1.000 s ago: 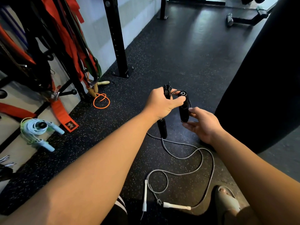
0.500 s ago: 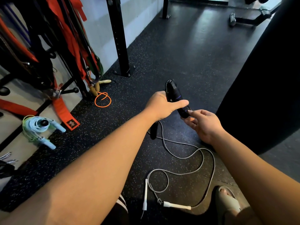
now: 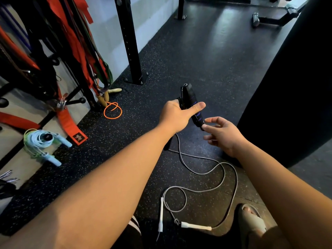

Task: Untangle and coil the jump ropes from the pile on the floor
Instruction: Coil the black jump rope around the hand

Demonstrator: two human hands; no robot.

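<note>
Low in the frame, the grey rope (image 3: 222, 169) lies loose on the floor (image 3: 215, 60), not yet coiled. Centre right, the right hand (image 3: 224, 135) has just let go, fingers spread, perhaps brushing the handle's tip. The left hand (image 3: 175, 115) alone grips the bundled black jump rope (image 3: 190, 97) mid-frame, so that one looks done.

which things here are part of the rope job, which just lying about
Job: black jump rope with blue-ringed handles, in the left hand; right hand; grey cable rope with white handles; coiled light blue rope; orange rope with wooden handles.
Lying about: black punching bag; red hanging straps; black steel post; beige sandal.
</note>
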